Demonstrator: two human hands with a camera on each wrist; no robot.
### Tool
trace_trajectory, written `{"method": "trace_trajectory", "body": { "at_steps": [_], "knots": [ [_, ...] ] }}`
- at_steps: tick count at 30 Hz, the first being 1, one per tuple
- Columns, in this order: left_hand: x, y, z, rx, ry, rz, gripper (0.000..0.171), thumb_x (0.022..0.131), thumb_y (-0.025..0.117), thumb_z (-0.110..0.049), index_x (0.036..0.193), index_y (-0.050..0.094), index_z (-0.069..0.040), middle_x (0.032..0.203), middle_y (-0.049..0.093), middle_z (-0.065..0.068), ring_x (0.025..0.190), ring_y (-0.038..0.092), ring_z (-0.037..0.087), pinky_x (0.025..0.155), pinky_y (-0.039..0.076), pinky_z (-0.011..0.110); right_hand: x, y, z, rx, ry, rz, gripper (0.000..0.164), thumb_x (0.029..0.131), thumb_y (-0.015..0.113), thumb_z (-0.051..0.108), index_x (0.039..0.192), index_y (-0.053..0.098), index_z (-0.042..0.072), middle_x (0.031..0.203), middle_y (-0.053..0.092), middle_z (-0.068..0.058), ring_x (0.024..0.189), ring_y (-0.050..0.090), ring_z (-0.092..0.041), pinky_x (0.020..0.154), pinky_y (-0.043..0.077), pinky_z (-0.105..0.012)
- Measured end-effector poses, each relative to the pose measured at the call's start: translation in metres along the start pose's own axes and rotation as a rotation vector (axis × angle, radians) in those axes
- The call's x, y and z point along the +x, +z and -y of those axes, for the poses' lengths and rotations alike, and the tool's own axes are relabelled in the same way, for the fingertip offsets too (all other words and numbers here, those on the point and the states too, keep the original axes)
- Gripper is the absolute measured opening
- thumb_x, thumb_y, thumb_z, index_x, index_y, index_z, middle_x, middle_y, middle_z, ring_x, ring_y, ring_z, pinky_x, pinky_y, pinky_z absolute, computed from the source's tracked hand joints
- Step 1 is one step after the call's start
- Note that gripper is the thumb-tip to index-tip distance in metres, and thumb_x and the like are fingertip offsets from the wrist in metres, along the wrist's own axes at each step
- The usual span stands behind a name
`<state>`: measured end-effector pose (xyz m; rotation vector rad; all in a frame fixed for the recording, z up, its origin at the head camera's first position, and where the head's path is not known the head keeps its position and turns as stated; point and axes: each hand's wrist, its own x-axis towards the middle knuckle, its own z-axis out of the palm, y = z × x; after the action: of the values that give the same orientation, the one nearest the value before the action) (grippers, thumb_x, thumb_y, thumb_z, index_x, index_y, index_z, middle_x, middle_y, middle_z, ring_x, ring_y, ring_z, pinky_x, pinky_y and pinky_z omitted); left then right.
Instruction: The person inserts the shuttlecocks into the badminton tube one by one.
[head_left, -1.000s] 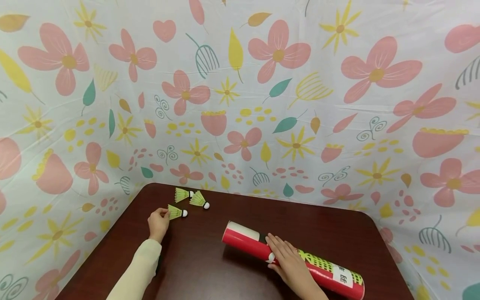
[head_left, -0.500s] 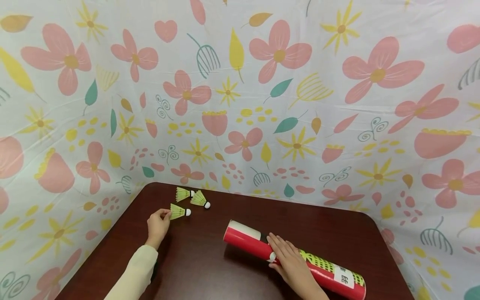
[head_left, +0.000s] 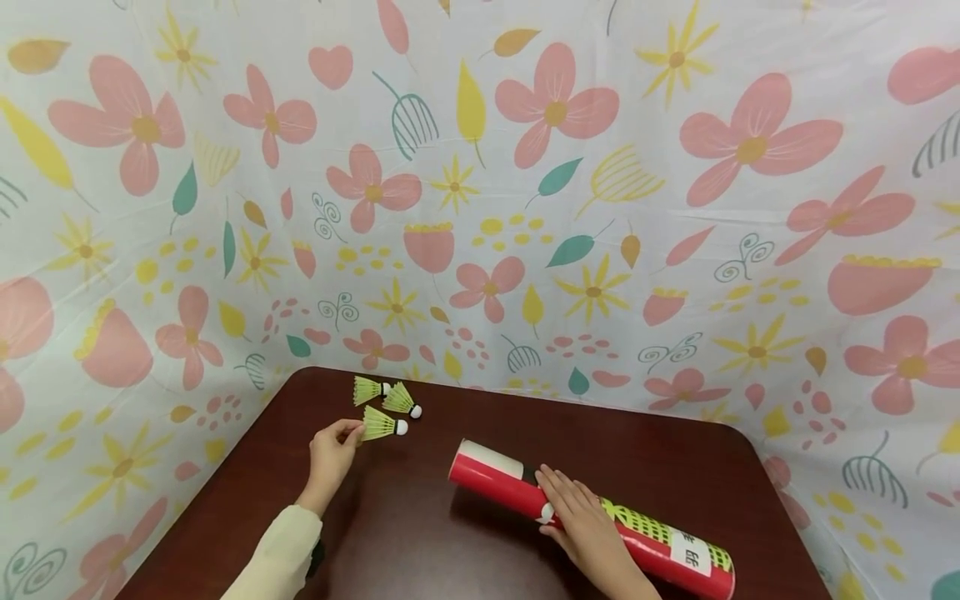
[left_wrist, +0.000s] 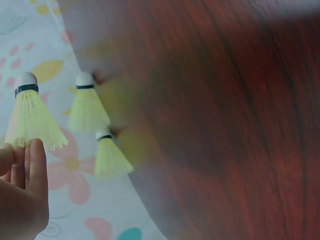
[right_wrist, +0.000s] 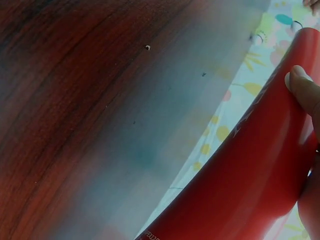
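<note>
My left hand pinches a yellow shuttlecock by the edge of its feather skirt, its white cork end pointing right. In the left wrist view the thumb and fingertips grip the skirt rim of this shuttlecock, cork upward. Behind it, two more yellow shuttlecocks, one on the left and one on the right, lie close together on the table. My right hand holds a red shuttlecock tube, fingers across its top and thumb on the near side. The tube lies slantwise, its pale end toward the left.
The dark brown wooden table has rounded far corners. A flower-printed cloth hangs right behind its far edge and along the left side.
The left hand has moved right with the pinched shuttlecock, bringing it nearer the tube's pale end. The right hand and tube have hardly moved.
</note>
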<state>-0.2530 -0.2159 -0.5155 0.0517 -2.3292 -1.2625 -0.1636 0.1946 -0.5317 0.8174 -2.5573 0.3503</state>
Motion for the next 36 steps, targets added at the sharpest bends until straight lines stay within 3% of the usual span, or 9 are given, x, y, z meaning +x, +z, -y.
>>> {"method": "trace_trajectory", "body": {
  "at_steps": [5,11,17,22,28,36],
  "knots": [
    [-0.005,0.003,-0.012,-0.056,0.058,-0.001,0.006,0.085,0.073,-0.007,0.086,0.074,-0.002,0.072,0.07,0.009,0.063,0.067,0.019,0.055,0.05,0.02,0.0,-0.002,0.0,0.003,0.016,0.018,0.079,0.091,0.022,0.066,0.148,0.038,0.014,0.147,0.044,-0.006,0.132,0.044,-0.022,0.113,-0.002,-0.016],
    [-0.013,0.007,-0.025,-0.114,0.043,0.036,0.005,0.085,0.073,-0.006,0.087,0.075,-0.003,0.076,0.071,0.011,0.064,0.069,0.02,0.056,0.052,0.02,0.001,-0.005,-0.002,0.007,0.036,0.046,0.081,0.089,0.022,0.067,0.149,0.037,0.014,0.147,0.044,-0.006,0.133,0.042,-0.022,0.112,-0.004,-0.015],
    [-0.02,0.012,-0.038,-0.188,0.051,0.089,0.005,0.085,0.071,-0.004,0.089,0.074,-0.002,0.078,0.071,0.012,0.067,0.07,0.026,0.06,0.055,0.027,0.002,-0.006,-0.002,-0.009,-0.003,-0.004,0.079,0.092,0.021,0.065,0.148,0.04,0.013,0.147,0.045,-0.006,0.132,0.044,-0.022,0.113,-0.001,-0.017],
    [-0.026,0.018,-0.045,-0.247,0.033,0.155,0.005,0.086,0.071,-0.007,0.088,0.075,-0.004,0.081,0.072,0.01,0.067,0.07,0.022,0.062,0.056,0.032,0.003,-0.006,-0.002,-0.022,-0.004,-0.014,0.077,0.091,0.024,0.064,0.148,0.039,0.014,0.147,0.044,-0.005,0.132,0.043,-0.02,0.114,0.006,-0.02],
    [-0.031,0.026,-0.053,-0.335,0.028,0.237,0.005,0.085,0.071,-0.008,0.088,0.075,-0.006,0.081,0.071,0.009,0.071,0.069,0.033,0.068,0.055,0.048,0.004,-0.006,-0.002,-0.024,-0.008,-0.023,0.076,0.09,0.03,0.062,0.147,0.041,0.013,0.147,0.044,-0.004,0.132,0.043,-0.019,0.115,0.016,-0.026],
    [-0.035,0.038,-0.059,-0.338,0.062,0.289,0.004,0.084,0.073,-0.008,0.087,0.074,-0.006,0.076,0.071,0.007,0.069,0.069,0.032,0.064,0.056,0.04,0.006,-0.006,0.0,-0.02,0.002,0.01,0.08,0.091,0.021,0.066,0.148,0.038,0.014,0.147,0.044,-0.005,0.132,0.044,-0.021,0.102,0.039,-0.046]
  ]
}}
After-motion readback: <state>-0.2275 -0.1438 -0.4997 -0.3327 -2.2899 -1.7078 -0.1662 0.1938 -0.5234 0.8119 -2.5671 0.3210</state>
